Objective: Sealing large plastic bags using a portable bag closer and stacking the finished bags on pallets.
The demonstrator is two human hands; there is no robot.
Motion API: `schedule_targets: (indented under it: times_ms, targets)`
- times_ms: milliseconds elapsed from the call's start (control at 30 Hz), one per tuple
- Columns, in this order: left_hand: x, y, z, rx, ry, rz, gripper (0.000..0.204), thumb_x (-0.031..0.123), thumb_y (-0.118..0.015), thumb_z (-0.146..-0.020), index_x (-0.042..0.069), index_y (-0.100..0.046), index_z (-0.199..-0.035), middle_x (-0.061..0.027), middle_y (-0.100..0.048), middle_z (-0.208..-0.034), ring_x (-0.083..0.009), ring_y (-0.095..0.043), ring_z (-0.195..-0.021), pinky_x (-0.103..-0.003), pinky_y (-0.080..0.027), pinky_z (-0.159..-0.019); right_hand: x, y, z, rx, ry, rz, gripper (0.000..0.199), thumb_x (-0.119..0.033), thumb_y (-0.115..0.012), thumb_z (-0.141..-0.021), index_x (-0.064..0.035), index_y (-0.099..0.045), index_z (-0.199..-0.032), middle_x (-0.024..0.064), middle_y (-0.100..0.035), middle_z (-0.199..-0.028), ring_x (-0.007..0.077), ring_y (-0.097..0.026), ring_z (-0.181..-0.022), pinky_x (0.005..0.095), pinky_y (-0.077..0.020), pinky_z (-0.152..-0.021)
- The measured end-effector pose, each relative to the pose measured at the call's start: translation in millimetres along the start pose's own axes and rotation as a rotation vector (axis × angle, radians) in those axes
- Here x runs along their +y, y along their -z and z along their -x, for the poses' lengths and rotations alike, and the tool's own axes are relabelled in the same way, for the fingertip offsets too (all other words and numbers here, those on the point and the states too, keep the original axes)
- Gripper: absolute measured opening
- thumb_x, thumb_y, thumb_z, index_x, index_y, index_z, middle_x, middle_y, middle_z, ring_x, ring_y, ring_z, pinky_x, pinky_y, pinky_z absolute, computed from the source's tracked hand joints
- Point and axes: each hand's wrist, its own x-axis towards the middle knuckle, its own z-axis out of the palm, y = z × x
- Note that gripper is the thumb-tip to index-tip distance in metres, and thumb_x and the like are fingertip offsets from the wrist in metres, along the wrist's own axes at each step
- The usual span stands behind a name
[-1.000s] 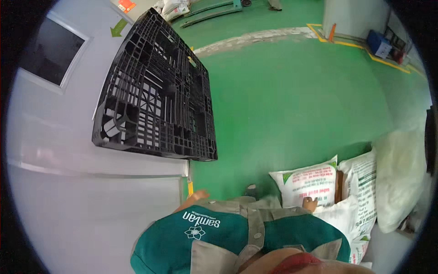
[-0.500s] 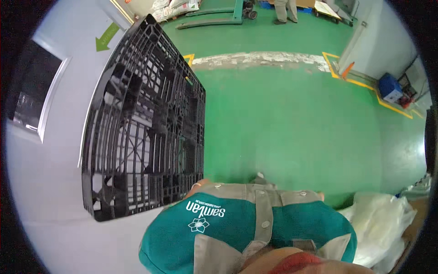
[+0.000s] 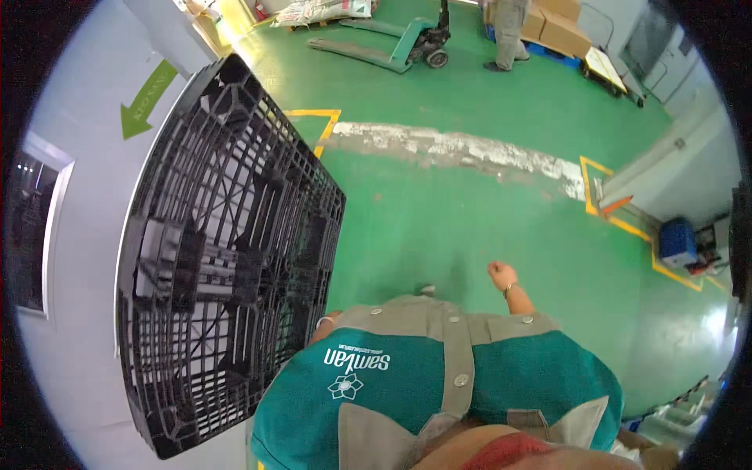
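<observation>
A large black plastic pallet [image 3: 262,262] stands on its edge along the pale wall at my left, its open lattice facing me. Beside its near edge, a small part of my left hand or wrist [image 3: 324,326] shows past my shirt; its fingers are hidden. I cannot tell whether that hand touches the pallet. My right hand [image 3: 503,276] hangs over the green floor in front of me, a bracelet at its wrist. Its fingers are curled closed and nothing shows in them.
Ahead, a worn white strip [image 3: 454,149] crosses the green floor [image 3: 399,211] at the doorway. Beyond are a green pallet jack [image 3: 407,47], stacked sacks [image 3: 323,9], a standing person [image 3: 509,31] and cardboard boxes [image 3: 560,31]. A blue box [image 3: 677,241] sits at the right wall.
The doorway strip, pallet jack and person appear nearer, and the pallet sits lower in view. My right hand has swung forward into sight. White plastic at the lower right has mostly left view.
</observation>
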Motion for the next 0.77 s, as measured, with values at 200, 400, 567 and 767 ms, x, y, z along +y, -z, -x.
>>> schedule_targets:
  times_ms: [200, 400, 567, 767]
  targets:
    - [169, 56, -17, 0.235, -0.168, 0.082, 0.035, 0.026, -0.049, -0.079, 0.007, -0.052, -0.108, -0.0182, -0.052, -0.108, -0.0314, -0.049, -0.101, -0.037, -0.039, -0.085, 85, 2, 20, -0.264, -0.008, 0.280, 0.027, -0.030, -0.047, -0.076, -0.0080, -0.059, -0.087, 0.0153, -0.059, -0.084, 0.0328, -0.056, -0.081, 0.0404, -0.0448, -0.069]
    - [224, 62, -10, 0.314, -0.220, 0.255, 0.041, 0.030, -0.051, -0.079, 0.005, -0.050, -0.111, -0.0176, -0.052, -0.109, -0.0296, -0.050, -0.101, -0.035, -0.040, -0.084, 198, 3, -31, -0.317, -0.057, 0.489, 0.028, -0.028, -0.045, -0.075, -0.0059, -0.060, -0.084, 0.0171, -0.059, -0.086, 0.0336, -0.056, -0.081, 0.0409, -0.0448, -0.070]
    - [148, -17, -7, 0.009, -0.001, 0.172, 0.058, 0.035, -0.061, -0.072, 0.005, -0.044, -0.118, -0.0130, -0.055, -0.108, -0.0229, -0.053, -0.098, -0.032, -0.043, -0.081, 203, 25, -116, -0.304, 0.061, 0.634, 0.029, -0.027, -0.044, -0.075, -0.0041, -0.061, -0.081, 0.0186, -0.059, -0.088, 0.0342, -0.056, -0.081, 0.0413, -0.0449, -0.071]
    - [79, -96, 33, 0.171, 0.298, 0.649, 0.054, 0.039, -0.058, -0.074, 0.010, -0.045, -0.118, -0.0197, -0.049, -0.114, -0.0293, -0.046, -0.107, -0.038, -0.035, -0.090, 25, 65, -225, -0.229, 0.177, 0.435, 0.029, -0.026, -0.047, -0.073, -0.0035, -0.061, -0.086, 0.0194, -0.058, -0.092, 0.0333, -0.054, -0.089, 0.0387, -0.0442, -0.076]
